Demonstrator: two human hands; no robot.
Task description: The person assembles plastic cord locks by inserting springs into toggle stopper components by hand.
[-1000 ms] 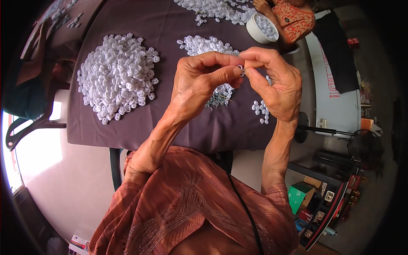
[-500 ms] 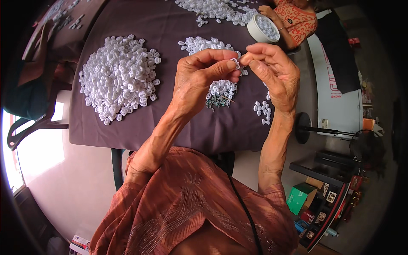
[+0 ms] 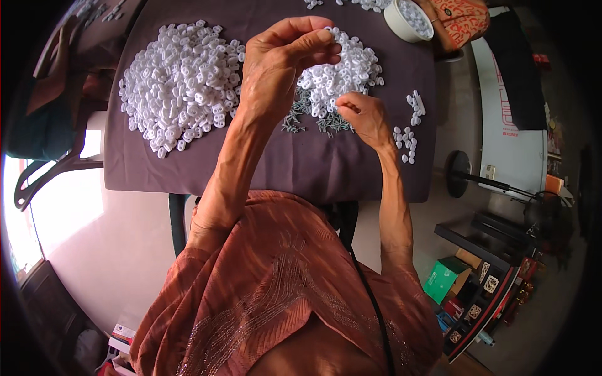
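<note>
My left hand is raised over the table with thumb and fingertips pinched. A small white plastic piece shows at its fingertips, mostly covered by them. My right hand is lower, its fingers curled closed beside the near edge of the middle pile of white pieces. What it holds, if anything, is hidden. Small grey-green screws lie loose along the near side of that pile, close to my right fingertips. The white pieces are small, rounded and pierced with holes.
A larger heap of white pieces covers the left of the dark tablecloth. Several pieces lie in short rows at right. A white tub of pieces stands at the far right, by another person's arm. A chair stands at left.
My hands have come apart. The right has dropped toward the screws and the middle pile, while the left stays raised in a pinch. The whole view has shifted, showing the screws more fully.
</note>
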